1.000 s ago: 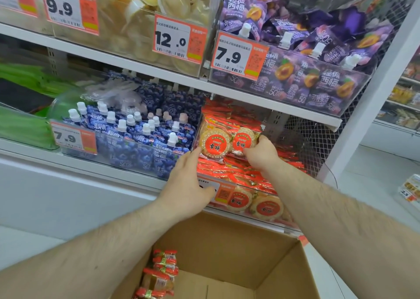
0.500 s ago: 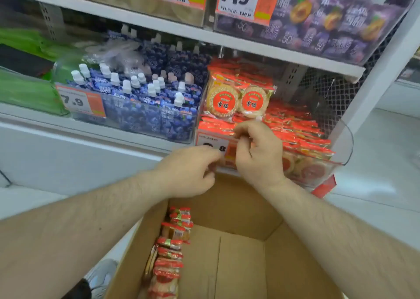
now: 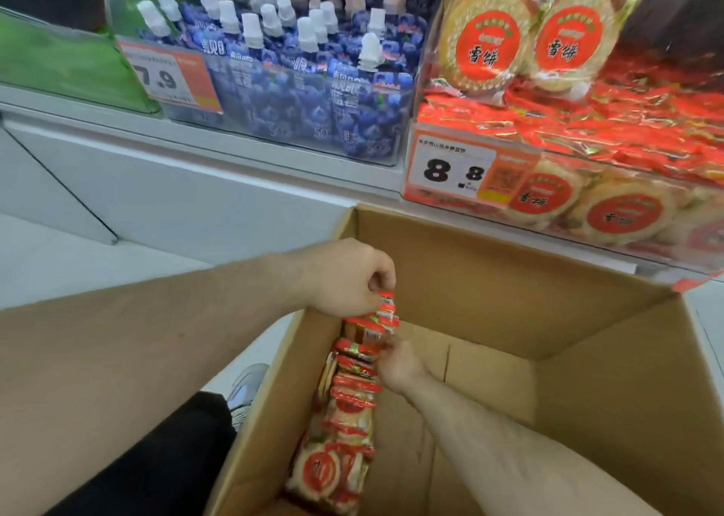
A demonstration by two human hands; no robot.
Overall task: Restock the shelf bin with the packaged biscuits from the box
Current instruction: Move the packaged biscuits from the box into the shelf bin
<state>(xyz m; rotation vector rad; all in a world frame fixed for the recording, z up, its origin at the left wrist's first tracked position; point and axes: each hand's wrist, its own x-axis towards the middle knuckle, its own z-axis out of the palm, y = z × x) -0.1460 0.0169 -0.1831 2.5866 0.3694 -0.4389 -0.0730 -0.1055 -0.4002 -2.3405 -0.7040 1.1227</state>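
Left hand (image 3: 344, 280) pinches top biscuit pack (image 3: 386, 311); right hand (image 3: 399, 362) fingers hidden, grip unclear. Risk: crimped edge slips, pack drops into box (image 3: 509, 280).

One box (image 3: 489, 280), two price tags (image 3: 462, 170).

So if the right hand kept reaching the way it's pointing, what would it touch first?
Most likely the biscuit packs lined along the box's left wall; the right hand already looks at them, though depth is unclear.

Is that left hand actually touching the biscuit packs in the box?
Touching. The head view shows the left hand pinching the top edge of a biscuit pack standing in the box.
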